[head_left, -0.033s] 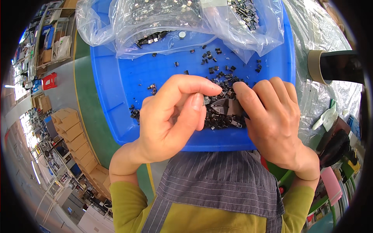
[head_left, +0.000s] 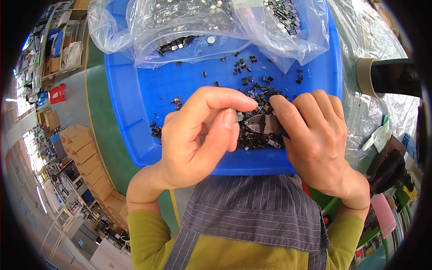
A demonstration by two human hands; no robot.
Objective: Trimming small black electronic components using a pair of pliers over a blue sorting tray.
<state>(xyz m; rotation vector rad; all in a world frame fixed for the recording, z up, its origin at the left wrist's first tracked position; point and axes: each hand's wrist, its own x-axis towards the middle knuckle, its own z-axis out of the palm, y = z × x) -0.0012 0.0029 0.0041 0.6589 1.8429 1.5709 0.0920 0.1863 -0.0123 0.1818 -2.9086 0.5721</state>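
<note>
My right hand (head_left: 317, 139) is closed around a pair of cutting pliers (head_left: 264, 123); its metal jaws point left and its handles are hidden in my palm. Facing the jaws, my left hand (head_left: 195, 135) has its fingers curled, with thumb and forefinger bent toward each other. A small silvery piece (head_left: 239, 116) shows at the left thumb tip, but its kind is too small to tell. Under both hands lies a pile of small black and metal parts (head_left: 256, 141), inside a blue plastic tray (head_left: 135, 117).
Clear plastic bags (head_left: 193, 27) of similar small parts lie across the tray's far end. Loose parts (head_left: 245, 81) are scattered between bags and pile. To the right, a tape roll (head_left: 363, 77) stands on a plastic-covered surface (head_left: 360, 40). Cardboard boxes (head_left: 92, 166) are stacked at left.
</note>
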